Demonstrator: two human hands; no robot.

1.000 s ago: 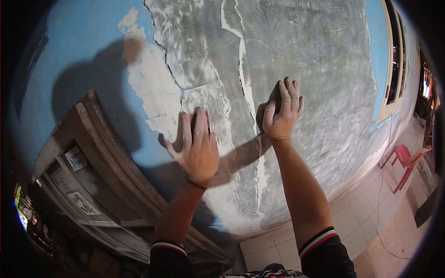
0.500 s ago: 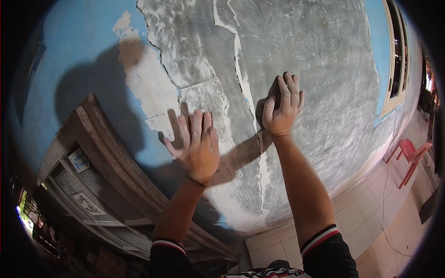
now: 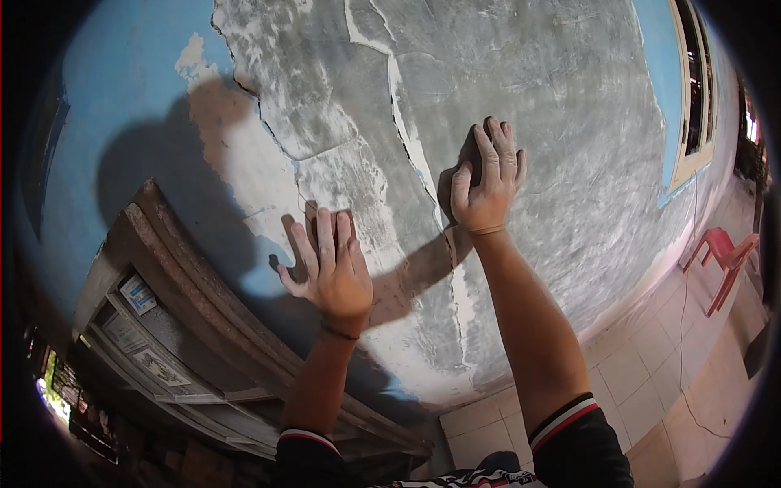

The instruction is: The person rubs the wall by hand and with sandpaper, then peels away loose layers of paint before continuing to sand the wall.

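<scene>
Left hand slid lower; wall lies beneath it and right hand.

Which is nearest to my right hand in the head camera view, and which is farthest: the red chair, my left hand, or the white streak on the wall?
1. White streak: just left of the right hand, on the wall.
2. Left hand: lower left, fingers spread against the wall.
3. Red chair: far right, on the tiled floor.
</scene>
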